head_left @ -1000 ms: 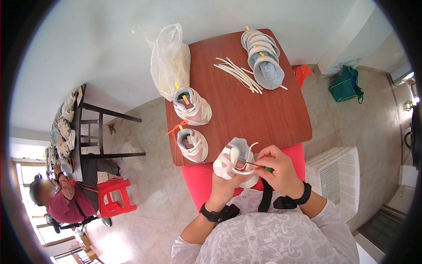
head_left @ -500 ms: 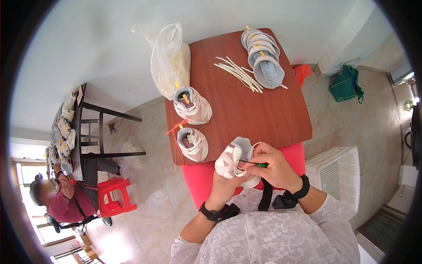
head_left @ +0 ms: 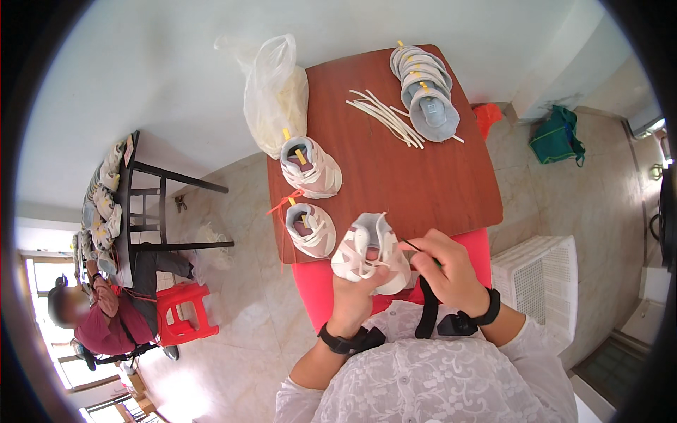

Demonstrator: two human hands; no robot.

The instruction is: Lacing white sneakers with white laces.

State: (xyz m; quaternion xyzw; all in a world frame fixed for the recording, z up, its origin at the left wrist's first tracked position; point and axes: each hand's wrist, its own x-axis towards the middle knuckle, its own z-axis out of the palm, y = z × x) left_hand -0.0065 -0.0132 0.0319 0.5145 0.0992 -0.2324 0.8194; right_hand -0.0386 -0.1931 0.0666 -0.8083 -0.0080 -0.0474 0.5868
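My left hand [head_left: 355, 302] is closed around the lower part of a pale pink and white shoe upper [head_left: 344, 255] with a grey lining, held at the table's near edge. A white lace loops through its front. My right hand [head_left: 451, 276] grips a thin dark-shafted tool [head_left: 413, 246] with a green handle, mostly hidden in the fingers; the kind of tip cannot be made out. It sits just right of the upper, apart from it. Two laced shoe uppers, a farther one [head_left: 326, 180] and a nearer one [head_left: 321, 240], stand on the table's left side, a red cord [head_left: 285, 202] beside them.
On the brown table [head_left: 416, 190] lie loose white laces [head_left: 381, 118] and a nested row of grey uppers [head_left: 436, 120]. A clear plastic bag [head_left: 271, 99] hangs at the left edge. A white basket [head_left: 539, 282] stands right. A person [head_left: 106, 324] sits far left by a shoe-covered table.
My right hand has drawn the tool away from the shoe upper, to the right. The upper has shifted slightly left and tilted in my left hand.
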